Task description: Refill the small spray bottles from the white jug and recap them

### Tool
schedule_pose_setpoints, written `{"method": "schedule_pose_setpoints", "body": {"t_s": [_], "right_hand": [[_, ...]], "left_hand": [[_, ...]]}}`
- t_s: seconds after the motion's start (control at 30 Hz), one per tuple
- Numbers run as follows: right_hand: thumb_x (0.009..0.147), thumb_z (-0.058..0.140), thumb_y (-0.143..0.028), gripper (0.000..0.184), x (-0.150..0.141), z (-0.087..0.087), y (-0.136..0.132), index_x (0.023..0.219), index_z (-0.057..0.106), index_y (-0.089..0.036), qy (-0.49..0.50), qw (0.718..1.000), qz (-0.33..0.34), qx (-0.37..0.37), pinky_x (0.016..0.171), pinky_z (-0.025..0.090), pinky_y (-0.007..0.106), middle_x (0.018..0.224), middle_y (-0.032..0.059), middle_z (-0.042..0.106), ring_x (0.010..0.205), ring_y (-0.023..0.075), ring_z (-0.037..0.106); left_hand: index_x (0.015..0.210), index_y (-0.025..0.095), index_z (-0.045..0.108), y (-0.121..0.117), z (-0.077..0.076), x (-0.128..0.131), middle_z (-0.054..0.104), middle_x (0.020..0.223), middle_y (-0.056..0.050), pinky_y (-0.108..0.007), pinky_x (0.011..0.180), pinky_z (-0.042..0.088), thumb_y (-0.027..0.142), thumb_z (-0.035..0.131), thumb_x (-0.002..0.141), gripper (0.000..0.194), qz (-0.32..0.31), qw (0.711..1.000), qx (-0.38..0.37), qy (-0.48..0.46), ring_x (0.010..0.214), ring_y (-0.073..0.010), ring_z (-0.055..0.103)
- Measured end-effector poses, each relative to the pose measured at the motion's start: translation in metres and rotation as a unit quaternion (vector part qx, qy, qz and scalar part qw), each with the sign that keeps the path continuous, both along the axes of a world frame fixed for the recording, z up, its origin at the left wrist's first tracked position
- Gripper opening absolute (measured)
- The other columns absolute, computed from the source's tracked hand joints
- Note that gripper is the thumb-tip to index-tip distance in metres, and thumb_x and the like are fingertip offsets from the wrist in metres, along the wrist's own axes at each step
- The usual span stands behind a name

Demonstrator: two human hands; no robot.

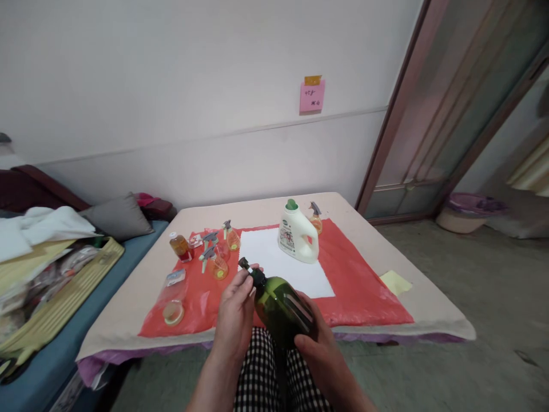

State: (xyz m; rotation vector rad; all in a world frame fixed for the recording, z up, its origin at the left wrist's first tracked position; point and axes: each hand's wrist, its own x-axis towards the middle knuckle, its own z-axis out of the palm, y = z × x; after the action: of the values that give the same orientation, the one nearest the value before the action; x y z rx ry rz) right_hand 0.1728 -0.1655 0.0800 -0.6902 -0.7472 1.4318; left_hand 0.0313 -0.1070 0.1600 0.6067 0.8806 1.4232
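Observation:
A dark green pump bottle [283,309] is held tilted above my lap, its black pump head [254,274] pointing up and to the left. The fingers of my left hand [238,303] are closed around the pump head and neck. Wrapped around the lower body of the bottle is my right hand [319,349], thumb across its side. Beyond the bottle, a cream detergent jug [295,234] with a green cap stands upright on a white sheet [261,252]. That sheet lies on red plastic [364,286] spread over the table.
Several spray bottles [218,266] stand on the left of the red plastic, near an amber bottle [182,248] and a tape roll [173,312]. Another spray bottle [316,218] is behind the jug. Yellow paper [395,282] lies at the right. A bin [461,214] sits on the floor.

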Motion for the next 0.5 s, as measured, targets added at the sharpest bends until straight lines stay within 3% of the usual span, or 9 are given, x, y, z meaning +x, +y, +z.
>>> {"method": "schedule_pose_setpoints", "body": {"t_s": [0.13, 0.23, 0.33, 0.5], "right_hand": [[0.064, 0.088, -0.04, 0.076, -0.0006, 0.0034, -0.0003, 0.132, 0.054, -0.034, 0.009, 1.0, 0.01, 0.008, 0.112, 0.04, 0.051, 0.138, 0.0074, 0.062, 0.129, 0.0299, 0.056], [0.064, 0.089, -0.037, 0.076, -0.0002, 0.0047, 0.0001, 0.132, 0.054, -0.035, 0.008, 1.0, 0.02, 0.009, 0.11, 0.042, 0.051, 0.137, 0.0072, 0.064, 0.127, 0.0294, 0.058], [0.065, 0.088, -0.04, 0.076, 0.0004, 0.0028, 0.0012, 0.132, 0.054, -0.035, 0.008, 1.0, 0.017, 0.006, 0.111, 0.042, 0.05, 0.138, 0.0077, 0.063, 0.128, 0.0295, 0.057], [0.065, 0.087, -0.038, 0.077, -0.0005, -0.0018, 0.0031, 0.134, 0.052, -0.035, 0.013, 1.0, 0.008, 0.005, 0.112, 0.04, 0.051, 0.14, 0.008, 0.061, 0.129, 0.0297, 0.056]], "left_hand": [[0.102, 0.019, 0.069, 0.0003, -0.0003, 0.0026, 0.07, 0.104, -0.005, -0.029, 0.086, 0.049, 0.042, 0.08, 0.075, 0.037, -0.002, 1.0, 0.019, 0.013, 0.097, -0.0174, 0.064], [0.098, 0.018, 0.069, 0.0032, -0.004, 0.0027, 0.069, 0.1, -0.004, -0.028, 0.082, 0.05, 0.042, 0.083, 0.072, 0.038, 0.004, 1.0, 0.009, 0.015, 0.089, -0.0157, 0.063], [0.097, 0.017, 0.071, 0.0055, -0.006, 0.0012, 0.069, 0.103, -0.006, -0.028, 0.085, 0.049, 0.04, 0.086, 0.068, 0.04, 0.006, 1.0, -0.008, 0.0, 0.093, -0.0163, 0.063], [0.105, 0.017, 0.072, 0.0046, -0.0073, 0.0011, 0.069, 0.103, -0.006, -0.027, 0.083, 0.05, 0.046, 0.081, 0.073, 0.044, -0.016, 1.0, 0.009, 0.009, 0.094, -0.0169, 0.063]]}}
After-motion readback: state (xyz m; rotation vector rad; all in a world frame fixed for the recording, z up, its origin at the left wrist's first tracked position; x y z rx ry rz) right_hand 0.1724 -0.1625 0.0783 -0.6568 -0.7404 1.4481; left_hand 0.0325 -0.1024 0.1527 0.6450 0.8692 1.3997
